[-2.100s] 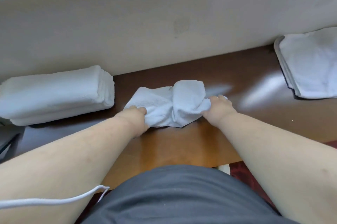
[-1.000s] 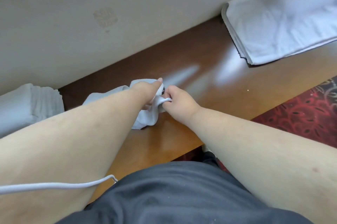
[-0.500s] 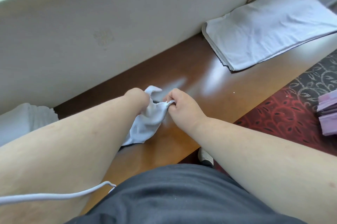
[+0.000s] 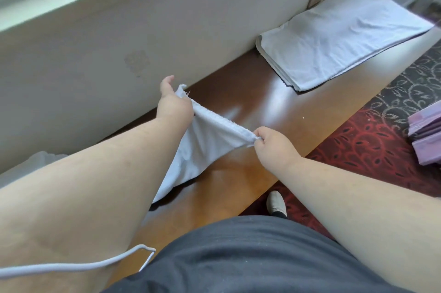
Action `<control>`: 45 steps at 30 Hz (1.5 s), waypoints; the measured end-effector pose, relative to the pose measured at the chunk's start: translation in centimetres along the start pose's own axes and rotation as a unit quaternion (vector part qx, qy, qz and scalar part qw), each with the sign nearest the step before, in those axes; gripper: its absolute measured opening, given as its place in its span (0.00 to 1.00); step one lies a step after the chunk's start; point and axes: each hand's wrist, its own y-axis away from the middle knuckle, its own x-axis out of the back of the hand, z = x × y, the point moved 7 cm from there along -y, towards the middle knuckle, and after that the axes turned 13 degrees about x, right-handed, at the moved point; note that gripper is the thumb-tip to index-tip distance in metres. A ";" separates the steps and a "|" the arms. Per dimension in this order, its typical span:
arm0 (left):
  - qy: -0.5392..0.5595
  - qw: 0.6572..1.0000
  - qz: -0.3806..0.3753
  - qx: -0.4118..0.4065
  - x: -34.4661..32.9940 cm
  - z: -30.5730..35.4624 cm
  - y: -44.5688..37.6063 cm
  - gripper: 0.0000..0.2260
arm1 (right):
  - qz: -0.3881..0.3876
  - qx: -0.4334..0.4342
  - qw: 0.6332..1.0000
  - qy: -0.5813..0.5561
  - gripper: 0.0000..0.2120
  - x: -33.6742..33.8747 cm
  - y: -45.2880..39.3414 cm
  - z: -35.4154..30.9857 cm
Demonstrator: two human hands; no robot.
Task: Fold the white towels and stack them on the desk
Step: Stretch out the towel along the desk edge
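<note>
1. A small white towel (image 4: pixel 205 147) is hanging stretched between both hands above the middle of the brown desk (image 4: pixel 281 111), its lower end trailing down to the desktop on the near left.
2. The left arm is reaching far forward across the desk; the left hand (image 4: pixel 173 102) is gripping the towel's far corner, with one fingertip pointing toward the wall (image 4: pixel 143 37).
3. The right arm is coming in from the near right; the right hand (image 4: pixel 274 145) is clenching around the towel's near corner, pinching its hem and pulling the top edge taut.
4. A stack of flat white towels (image 4: pixel 338 37) is lying at the far right of the desk, against the wall.
5. Another white towel bundle (image 4: pixel 35 161) is peeking out at the left, mostly hidden by the left forearm.
6. A patterned red carpet (image 4: pixel 372 147) is showing to the right of the desk.
</note>
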 end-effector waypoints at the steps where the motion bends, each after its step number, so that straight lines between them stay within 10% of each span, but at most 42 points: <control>1: -0.028 0.999 -0.021 -0.029 -0.6 0.5 0.2 0.20 | 0.025 -0.001 1.000 -0.018 0.10 0.7 0.1 0.2; 9: -0.061 0.994 0.010 -0.093 -2.9 5.9 0.3 0.04 | 0.077 -0.021 0.985 -0.155 0.03 4.5 -0.2 3.4; 16: 0.005 0.999 0.041 0.007 -7.7 9.6 -2.1 0.20 | 0.066 -0.075 0.951 -0.291 0.09 6.5 -1.5 7.0; 20: -0.020 0.989 0.030 0.143 -11.3 8.7 -5.4 0.16 | 0.037 -0.060 0.968 -0.243 0.07 7.6 -1.9 9.2; 25: -0.027 0.987 0.073 0.144 -13.9 9.7 -6.7 0.27 | -0.042 -0.053 0.988 -0.137 0.05 9.3 -3.8 12.3; 30: 0.083 0.989 -0.017 0.123 -19.3 10.3 -8.5 0.18 | -0.090 -0.068 0.991 -0.065 0.05 10.2 -5.9 16.4; 45: -0.120 0.985 -0.110 0.057 -27.0 7.1 -6.7 0.20 | -0.166 -0.118 0.972 0.118 0.13 10.7 -9.9 24.9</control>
